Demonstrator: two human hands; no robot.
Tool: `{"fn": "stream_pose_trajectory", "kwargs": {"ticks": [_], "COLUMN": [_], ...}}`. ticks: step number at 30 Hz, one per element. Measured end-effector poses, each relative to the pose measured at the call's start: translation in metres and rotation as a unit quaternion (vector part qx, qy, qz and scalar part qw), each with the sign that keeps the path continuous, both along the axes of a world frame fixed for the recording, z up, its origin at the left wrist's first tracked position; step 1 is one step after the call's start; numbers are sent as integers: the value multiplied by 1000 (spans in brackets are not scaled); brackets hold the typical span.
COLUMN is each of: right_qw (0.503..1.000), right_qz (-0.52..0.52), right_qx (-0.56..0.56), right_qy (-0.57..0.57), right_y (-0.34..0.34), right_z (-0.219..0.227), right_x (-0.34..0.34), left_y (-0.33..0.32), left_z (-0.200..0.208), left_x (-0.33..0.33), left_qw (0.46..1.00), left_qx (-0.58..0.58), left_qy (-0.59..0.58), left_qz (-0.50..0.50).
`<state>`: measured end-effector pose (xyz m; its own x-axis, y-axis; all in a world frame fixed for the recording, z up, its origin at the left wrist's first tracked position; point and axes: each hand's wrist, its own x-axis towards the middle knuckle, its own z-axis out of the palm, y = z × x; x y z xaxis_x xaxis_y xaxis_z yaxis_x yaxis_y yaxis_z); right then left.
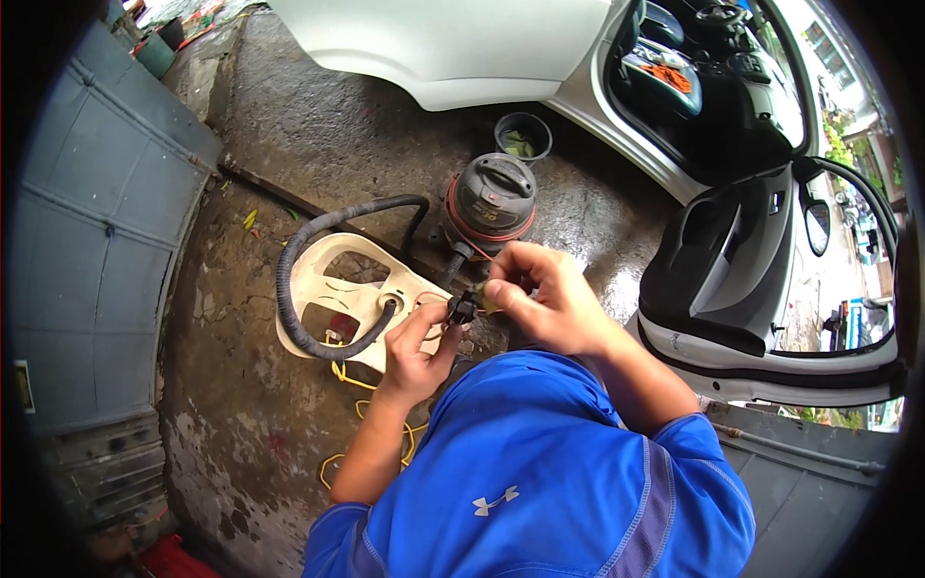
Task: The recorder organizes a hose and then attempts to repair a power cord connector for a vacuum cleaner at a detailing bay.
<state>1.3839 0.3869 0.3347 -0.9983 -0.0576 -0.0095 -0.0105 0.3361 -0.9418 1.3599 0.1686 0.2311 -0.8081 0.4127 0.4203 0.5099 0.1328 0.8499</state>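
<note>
In front of my chest, my left hand (pixel 421 349) pinches a small black plastic piece (pixel 463 308) between thumb and fingers. Its exact kind is too small to make out. My right hand (pixel 551 301) is closed on a small yellow-green piece, perhaps cloth (pixel 488 300), and brings it against the black piece's right side. Just beyond my hands stands a grey and black shop vacuum (pixel 491 197) with a red cord round its body. Its ribbed black hose (pixel 292 252) loops left over a cream plastic chair (pixel 310 260), one end resting on the chair.
Behind the vacuum is a dark bucket (pixel 523 137) with something green inside. A white car (pixel 453 43) stands beyond, its door (pixel 718 260) open at the right. A yellow cord (pixel 332 462) lies on the wet concrete floor. Grey metal gate panels (pixel 106 212) stand at the left.
</note>
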Motion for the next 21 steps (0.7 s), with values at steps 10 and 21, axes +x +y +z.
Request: {"fn": "stream_pose_trajectory", "kwargs": {"ticks": [10,21], "right_qw": [998,913], "right_qz": [-1,-342], "right_qx": [20,180], "right_qy": [54,134], "right_y": [14,137], "right_z": [-17,5], "right_x": [0,22], "left_y": [3,-56], "left_z": [9,-8], "left_x": [2,-10], "left_qw": [972,930], "left_qx": [92,238], "left_qy": [-212,-272], "left_qz": [-29,61]}}
